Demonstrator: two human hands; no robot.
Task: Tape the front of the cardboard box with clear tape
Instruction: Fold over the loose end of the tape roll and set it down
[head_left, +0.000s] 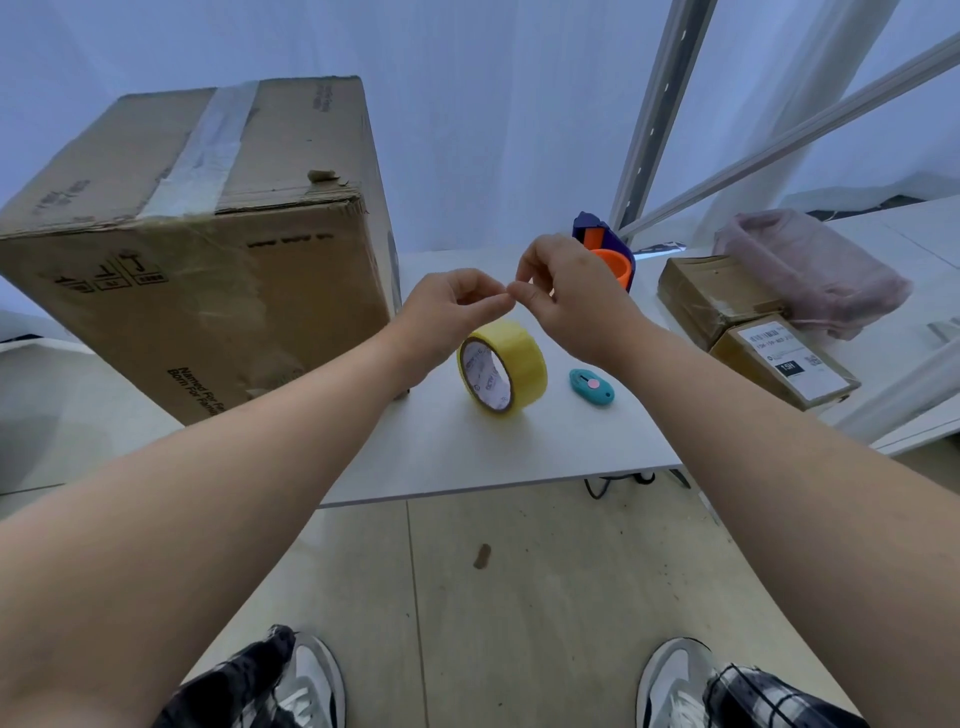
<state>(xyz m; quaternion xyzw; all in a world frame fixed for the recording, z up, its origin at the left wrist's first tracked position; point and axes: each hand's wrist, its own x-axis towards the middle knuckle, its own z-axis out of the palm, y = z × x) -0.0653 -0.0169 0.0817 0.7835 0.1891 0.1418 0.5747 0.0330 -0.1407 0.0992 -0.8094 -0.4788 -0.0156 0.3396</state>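
Note:
A large worn cardboard box (208, 291) stands at the left of the white table (467, 457), with a strip of clear tape (208, 150) along its top. A roll of yellowish clear tape (511, 364) stands on edge just right of the box. My left hand (447, 312) and my right hand (571, 296) hover above the roll with their pinched fingertips meeting. I see nothing between the fingers; any thin tape there is too fine to make out.
A small teal box cutter (592, 387) lies right of the roll. Behind my right hand stands a purple and orange tape dispenser (608, 254). Two brown parcels (717, 296) (784, 364) and a pink bag (810, 265) sit at the right. Metal shelf posts (665, 104) rise behind.

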